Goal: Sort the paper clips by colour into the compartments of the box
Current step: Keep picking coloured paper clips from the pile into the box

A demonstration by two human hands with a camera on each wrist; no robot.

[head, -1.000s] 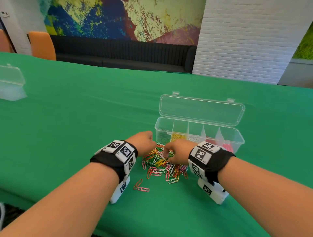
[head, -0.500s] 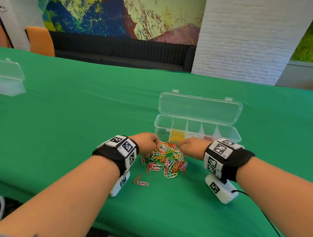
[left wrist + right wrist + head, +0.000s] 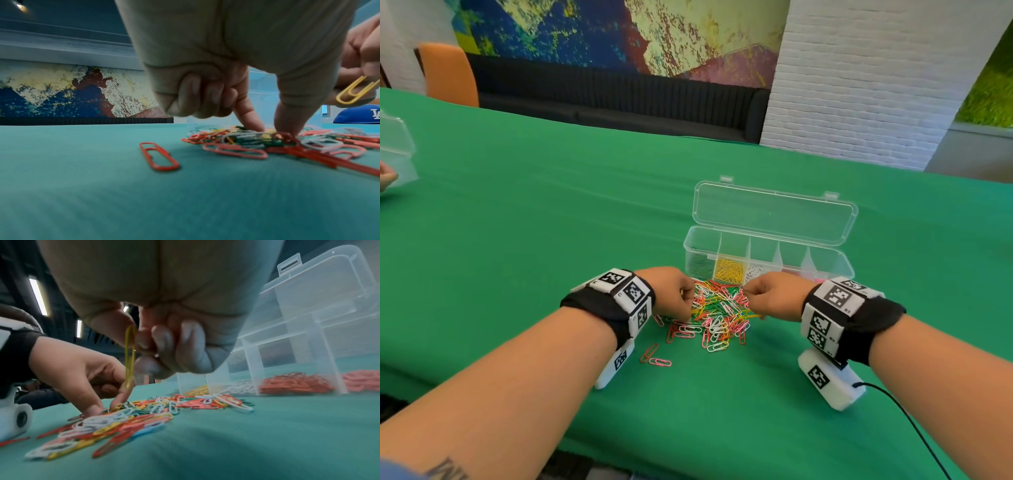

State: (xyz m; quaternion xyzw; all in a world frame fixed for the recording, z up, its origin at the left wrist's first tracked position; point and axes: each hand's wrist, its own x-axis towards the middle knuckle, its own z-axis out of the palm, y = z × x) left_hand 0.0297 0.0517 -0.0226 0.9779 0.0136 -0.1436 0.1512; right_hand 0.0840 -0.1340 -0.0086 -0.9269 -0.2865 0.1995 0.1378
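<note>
A mixed pile of coloured paper clips (image 3: 717, 313) lies on the green table, just in front of the clear compartment box (image 3: 698, 246). The box's lid (image 3: 774, 212) stands open. From left to right its compartments hold green, yellow (image 3: 729, 270), white, orange-red (image 3: 294, 382) and pink clips. My left hand (image 3: 269, 129) has its thumb and index tips down on the pile's left side, pinching at a yellow clip, with the other fingers curled. My right hand (image 3: 144, 344) hovers above the pile's right side and pinches a yellow paper clip (image 3: 130, 353) that hangs down.
Two stray clips (image 3: 654, 356) lie near my left wrist. A second clear box (image 3: 395, 150) and another person's fingers (image 3: 387, 178) are at the far left edge. A black cable (image 3: 904, 418) runs from my right wrist camera. A blue cap (image 3: 357, 116) sits beyond the pile.
My right hand has risen off the pile and drawn back to the right with a yellow clip. My left hand stays at the pile's left side, fingertips down.
</note>
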